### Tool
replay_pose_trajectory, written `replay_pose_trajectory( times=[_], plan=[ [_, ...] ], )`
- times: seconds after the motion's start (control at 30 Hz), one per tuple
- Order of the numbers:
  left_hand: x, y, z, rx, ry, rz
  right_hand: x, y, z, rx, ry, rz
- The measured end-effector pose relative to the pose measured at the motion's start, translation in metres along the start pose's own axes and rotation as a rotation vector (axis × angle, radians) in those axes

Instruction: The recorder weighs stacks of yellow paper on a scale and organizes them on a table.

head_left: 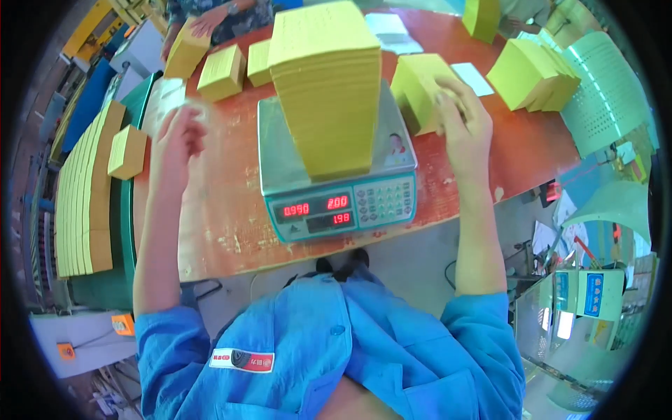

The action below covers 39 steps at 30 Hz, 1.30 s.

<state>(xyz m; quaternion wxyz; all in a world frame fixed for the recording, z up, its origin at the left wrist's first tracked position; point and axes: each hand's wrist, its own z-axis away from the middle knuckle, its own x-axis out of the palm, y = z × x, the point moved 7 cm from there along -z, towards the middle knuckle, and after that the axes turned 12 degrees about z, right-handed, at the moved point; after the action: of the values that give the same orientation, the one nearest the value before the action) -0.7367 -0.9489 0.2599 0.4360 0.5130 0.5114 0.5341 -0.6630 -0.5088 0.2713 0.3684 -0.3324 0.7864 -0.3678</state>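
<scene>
A tall stack of yellow paper (329, 105) stands on the platform of a digital scale (336, 210) with lit red digits, between my hands. My left hand (180, 134) is raised over the table's left side, its fingers curled and blurred. A faint whitish smear shows by its fingertips; what it is, I cannot make out. To the right of the scale, my right hand (465, 115) has bent fingers over the right edge of a smaller stack of yellow paper (416, 87). Neither hand touches the tall stack.
More yellow stacks sit on the red table (217, 189), including one at the right (528, 77). Across the table, a person's hand (206, 22) rests on another stack. At the left, a row of yellow stacks (87, 196) lies on a green surface. White papers (393, 33) lie behind the scale.
</scene>
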Motion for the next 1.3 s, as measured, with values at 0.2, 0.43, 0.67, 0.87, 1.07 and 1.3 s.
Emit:
replay_pose_trajectory(
  times=[0.2,0.43,0.67,0.87,1.07,1.3],
  plan=[
    [-0.151,-0.073,0.068,-0.276,0.314,0.148,-0.016,0.1,0.052,0.338,-0.179,-0.031],
    [-0.15,-0.067,0.097,-0.293,0.367,0.179,0.006,0.097,0.039,0.263,-0.269,-0.063],
    [-0.088,-0.057,0.092,-0.3,0.214,0.224,0.03,0.086,0.024,0.193,-0.342,-0.16],
    [-0.03,-0.015,0.038,-0.251,0.114,0.144,0.043,0.087,-0.002,0.197,-0.386,-0.149],
    [0.123,0.033,-0.052,-0.463,-0.614,0.282,0.136,0.097,-0.054,0.313,-0.343,-0.434],
    [0.162,0.013,-0.051,-0.516,-0.399,0.003,0.169,0.106,-0.006,-0.044,-0.396,-0.103]
  ],
)
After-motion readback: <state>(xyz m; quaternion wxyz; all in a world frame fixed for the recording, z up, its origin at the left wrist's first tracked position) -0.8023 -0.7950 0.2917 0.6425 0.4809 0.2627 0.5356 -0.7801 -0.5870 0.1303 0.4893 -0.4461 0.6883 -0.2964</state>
